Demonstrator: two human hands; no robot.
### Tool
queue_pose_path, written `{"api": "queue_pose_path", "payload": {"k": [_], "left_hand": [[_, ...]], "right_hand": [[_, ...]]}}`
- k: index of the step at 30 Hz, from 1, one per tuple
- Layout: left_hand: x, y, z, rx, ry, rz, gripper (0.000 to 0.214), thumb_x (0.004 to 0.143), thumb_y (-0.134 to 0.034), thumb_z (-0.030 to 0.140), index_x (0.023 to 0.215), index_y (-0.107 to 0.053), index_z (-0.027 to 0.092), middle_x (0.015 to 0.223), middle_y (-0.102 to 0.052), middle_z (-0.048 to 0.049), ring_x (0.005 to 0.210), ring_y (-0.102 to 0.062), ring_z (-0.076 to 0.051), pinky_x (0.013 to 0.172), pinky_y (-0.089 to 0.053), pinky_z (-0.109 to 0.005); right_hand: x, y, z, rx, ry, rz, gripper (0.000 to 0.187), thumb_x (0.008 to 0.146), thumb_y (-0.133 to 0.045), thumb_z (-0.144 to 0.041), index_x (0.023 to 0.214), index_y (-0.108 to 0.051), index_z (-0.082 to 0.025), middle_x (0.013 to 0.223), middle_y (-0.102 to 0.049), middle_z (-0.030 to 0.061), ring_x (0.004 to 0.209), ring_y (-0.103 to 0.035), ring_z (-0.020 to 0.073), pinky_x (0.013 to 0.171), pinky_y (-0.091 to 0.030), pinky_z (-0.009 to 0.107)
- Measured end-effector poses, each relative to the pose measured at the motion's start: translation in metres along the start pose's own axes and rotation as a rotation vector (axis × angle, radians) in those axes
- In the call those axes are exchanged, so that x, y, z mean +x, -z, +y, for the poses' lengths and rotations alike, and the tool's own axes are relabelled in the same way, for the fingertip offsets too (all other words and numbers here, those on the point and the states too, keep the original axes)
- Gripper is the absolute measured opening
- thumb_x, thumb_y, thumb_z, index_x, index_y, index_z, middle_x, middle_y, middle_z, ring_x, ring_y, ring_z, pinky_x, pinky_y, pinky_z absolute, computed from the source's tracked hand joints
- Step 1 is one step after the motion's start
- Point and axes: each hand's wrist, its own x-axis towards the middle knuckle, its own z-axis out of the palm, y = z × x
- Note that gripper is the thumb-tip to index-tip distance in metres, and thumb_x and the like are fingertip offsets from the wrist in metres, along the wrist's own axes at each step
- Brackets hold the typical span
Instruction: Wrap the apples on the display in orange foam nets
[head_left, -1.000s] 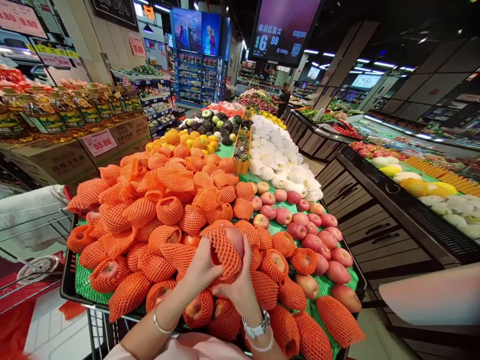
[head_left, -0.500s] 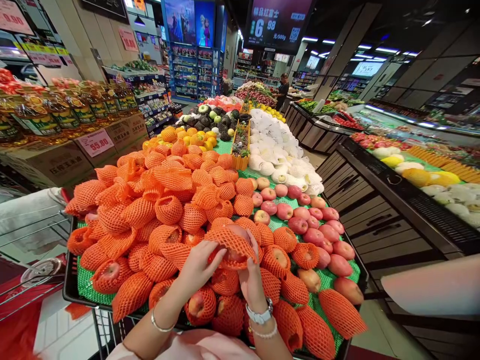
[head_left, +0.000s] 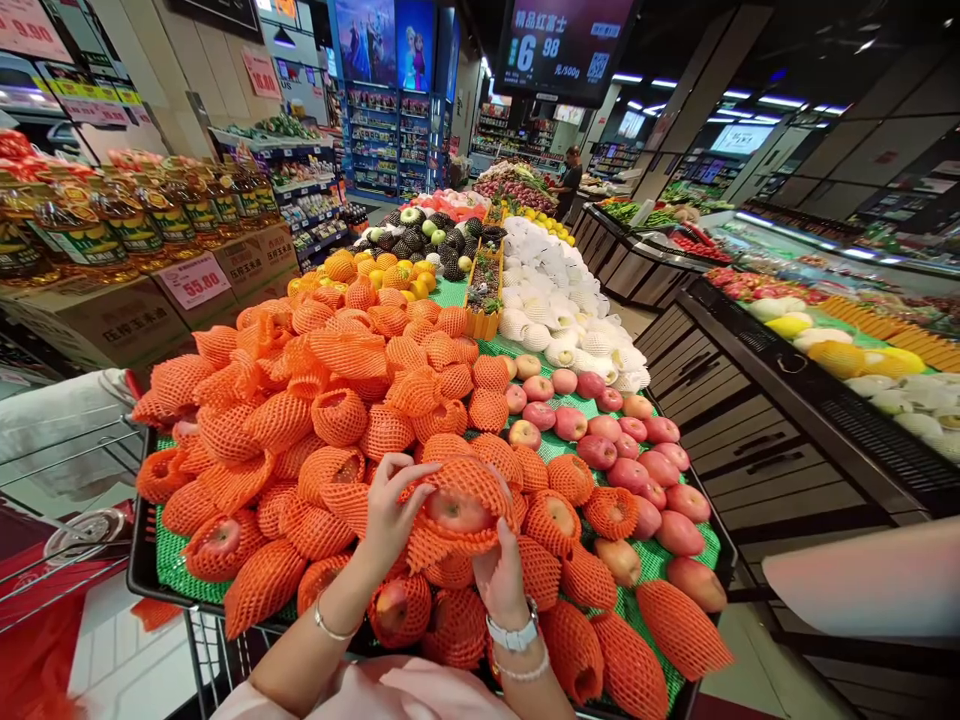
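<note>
In front of me is a red apple (head_left: 459, 510) partly covered by an orange foam net sleeve (head_left: 469, 468), its stem end showing through the sleeve's opening. My right hand (head_left: 501, 572) grips the apple and sleeve from the right and below, with some fingers hidden behind them. At the left edge, my left hand (head_left: 390, 508) pinches the sleeve between thumb and fingers. Around both hands lie many more apples in orange foam nets (head_left: 401, 610), heaped on the display. Bare red apples (head_left: 626, 470) lie to the right on a green mat (head_left: 571, 447).
A black-rimmed display bin (head_left: 142, 540) holds the fruit. White-netted fruit (head_left: 555, 285) sits farther back. A wire cart (head_left: 67, 470) stands at left, near oil bottles (head_left: 142, 215) on cartons. At right is another produce counter (head_left: 757, 400). A person (head_left: 571, 182) stands far back.
My left hand has moved left and up, drawing the sleeve's edge open. The apple's stem end now shows. My right hand has shifted slightly lower with the apple.
</note>
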Motion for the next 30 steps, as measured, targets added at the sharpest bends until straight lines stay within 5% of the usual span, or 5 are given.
{"api": "queue_pose_path", "payload": {"k": [8,13,20,30], "left_hand": [[0.024,0.015,0.004,-0.405,0.474,-0.396,0.023,0.092,-0.054,0.037,0.079,-0.057,0.019,0.084,-0.051,-0.0005,0.082,-0.049,-0.014,0.080,-0.040,-0.026],[0.031,0.015,0.000,-0.492,0.685,-0.489,0.030,0.090,-0.050,0.047,0.078,-0.051,0.019,0.075,-0.043,0.0028,0.072,-0.040,-0.013,0.071,-0.035,-0.025],[0.025,0.010,-0.002,-0.237,0.621,-0.508,0.029,0.095,-0.037,0.047,0.082,-0.043,0.022,0.079,-0.043,0.0023,0.078,-0.044,-0.015,0.080,-0.038,-0.028],[0.007,0.009,-0.011,-0.226,0.545,-0.477,0.030,0.095,-0.041,0.049,0.086,-0.050,0.021,0.088,-0.058,-0.0033,0.088,-0.055,-0.018,0.089,-0.046,-0.033]], "right_hand": [[-0.002,0.006,-0.003,-0.010,-0.013,-0.028,0.052,0.083,-0.061,-0.041,0.134,-0.055,-0.032,0.143,-0.056,0.0005,0.141,-0.042,0.0197,0.119,-0.030,0.039],[-0.006,0.009,-0.004,-0.037,-0.034,-0.095,0.051,0.079,-0.065,-0.041,0.129,-0.060,-0.033,0.141,-0.058,0.0000,0.142,-0.040,0.0217,0.119,-0.031,0.040],[-0.007,0.018,0.003,-0.016,-0.083,-0.111,0.049,0.072,-0.071,-0.044,0.121,-0.067,-0.034,0.136,-0.062,-0.0012,0.138,-0.046,0.0223,0.119,-0.032,0.040],[-0.010,-0.003,-0.007,0.112,-0.219,0.240,0.043,0.054,-0.078,-0.063,0.084,-0.079,-0.031,0.108,-0.076,0.0007,0.116,-0.064,0.0261,0.108,-0.043,0.043]]}}
